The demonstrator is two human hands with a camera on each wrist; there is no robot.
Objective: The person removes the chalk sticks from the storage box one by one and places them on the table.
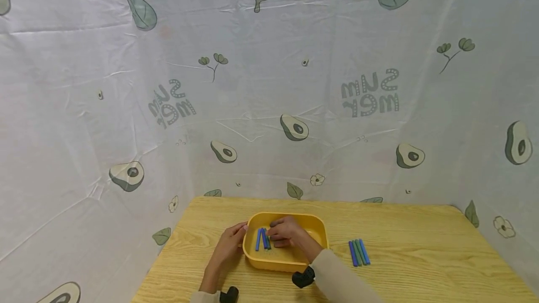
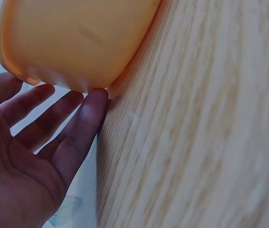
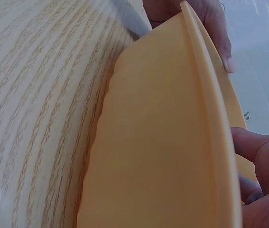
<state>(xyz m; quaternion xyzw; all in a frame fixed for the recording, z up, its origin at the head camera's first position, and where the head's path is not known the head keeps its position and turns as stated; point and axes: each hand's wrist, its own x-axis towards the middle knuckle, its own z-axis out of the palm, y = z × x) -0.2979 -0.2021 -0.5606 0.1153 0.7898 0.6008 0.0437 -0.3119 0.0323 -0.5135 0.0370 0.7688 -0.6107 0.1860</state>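
Observation:
A yellow tray [image 1: 273, 264] holds two blue sticks [image 1: 258, 240] and a green stick [image 1: 268, 243] side by side in its left part. My left hand [image 1: 229, 247] grips the tray's left end; in the left wrist view the hand [image 2: 39, 137] has its thumb at the rim and its fingertips against the outer wall [image 2: 87, 42]. Inside the tray, my right hand [image 1: 290, 234] bends its fingers at the green stick's upper end and appears to pinch it. The near wall [image 3: 148, 128] hides those fingertips from the right wrist camera, which shows part of the hand [image 3: 267, 171].
Right of the tray, several blue and green sticks [image 1: 359, 252] lie in a row on the wooden table [image 1: 421, 256]. A pale printed sheet [image 1: 261, 97] hangs behind the table and along its sides.

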